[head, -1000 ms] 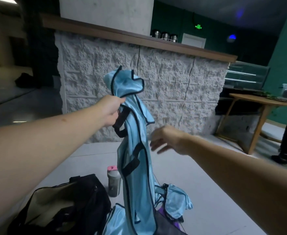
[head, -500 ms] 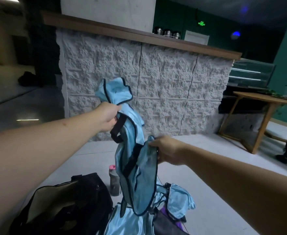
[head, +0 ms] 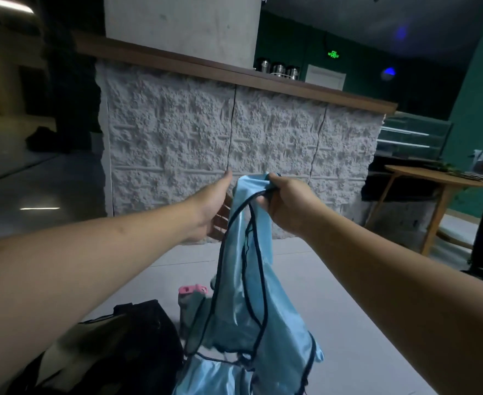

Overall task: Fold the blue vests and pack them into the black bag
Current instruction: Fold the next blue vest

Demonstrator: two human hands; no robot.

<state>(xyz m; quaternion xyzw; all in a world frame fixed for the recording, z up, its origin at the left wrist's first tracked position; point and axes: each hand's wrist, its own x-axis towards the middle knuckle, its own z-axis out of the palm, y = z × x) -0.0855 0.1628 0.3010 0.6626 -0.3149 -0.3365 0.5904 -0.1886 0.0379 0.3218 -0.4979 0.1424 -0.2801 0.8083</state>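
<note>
A shiny light-blue vest (head: 251, 303) with dark trim hangs in the air in front of me. My right hand (head: 284, 205) is closed on its top edge and holds it up. My left hand (head: 213, 208) is just left of the vest with its fingers spread, beside or lightly touching the cloth, holding nothing. More blue vest fabric (head: 220, 377) lies on the floor below. The black bag (head: 115, 352) sits open at the lower left, showing a pale lining.
A grey bottle with a pink lid (head: 190, 305) stands on the floor between the bag and the hanging vest. A rough white stone counter (head: 234, 143) with a wooden top faces me. A wooden table (head: 440, 189) stands to the right.
My left hand has let go of the vest and opened. My right hand took the fabric and lifted it, so the vest now hangs from the right hand.
</note>
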